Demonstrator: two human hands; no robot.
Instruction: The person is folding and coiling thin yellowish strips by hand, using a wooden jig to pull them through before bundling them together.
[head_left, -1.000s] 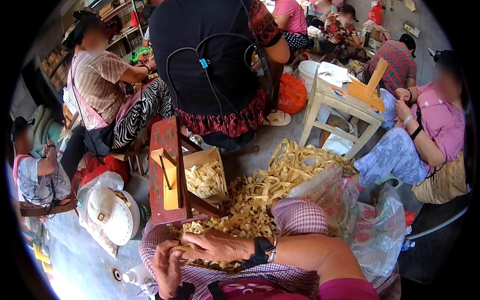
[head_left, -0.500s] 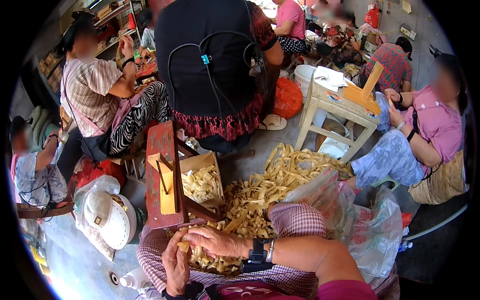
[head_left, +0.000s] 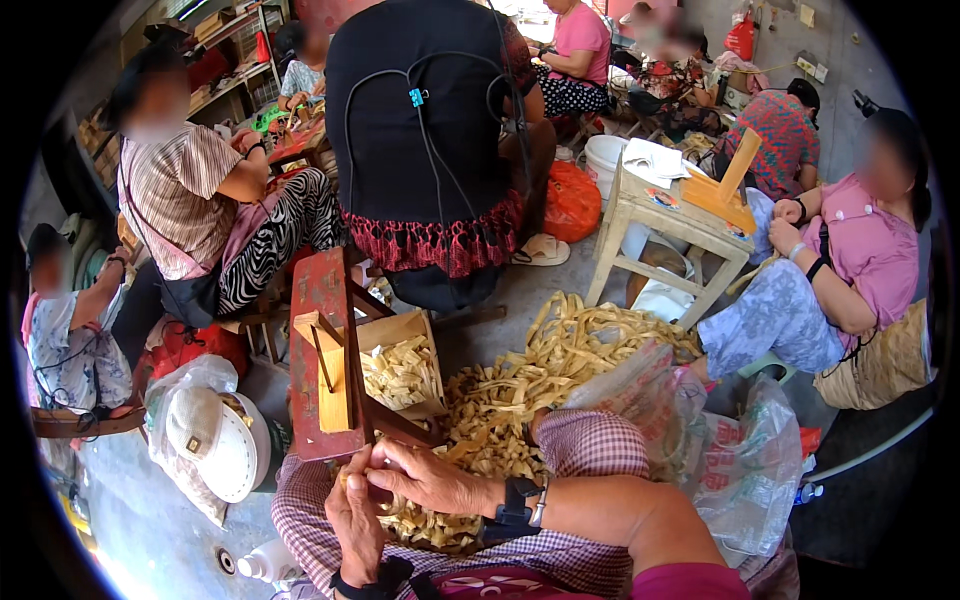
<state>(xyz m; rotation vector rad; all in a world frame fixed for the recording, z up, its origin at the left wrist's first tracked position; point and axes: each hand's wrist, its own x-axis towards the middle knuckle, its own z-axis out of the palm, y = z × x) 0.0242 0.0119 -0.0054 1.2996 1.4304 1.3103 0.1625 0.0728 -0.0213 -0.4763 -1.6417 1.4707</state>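
My left hand (head_left: 355,520) and my right hand (head_left: 430,480) meet over my lap, just below the near end of a red wooden bench (head_left: 318,442). Both are closed, fingertips pinched together on a small pale-yellow strip that they almost wholly hide. Beneath my right hand, cut yellow strips (head_left: 425,525) lie heaped in my lap on checked purple cloth (head_left: 595,445). On the bench stands a light wooden block (head_left: 335,395) with a thin dark rod slanting across it.
A cardboard box (head_left: 437,375) of folded yellow pieces sits beside the bench. Long yellow strips (head_left: 600,330) spread over the floor. Plastic bags (head_left: 745,465) lie at right, a white hat (head_left: 232,462) at left. A wooden stool (head_left: 612,235) and several seated people surround me.
My fingers have closed over the yellow piece that showed between them. My hands stay nearly in place. At right, the person in pink has lowered their hands.
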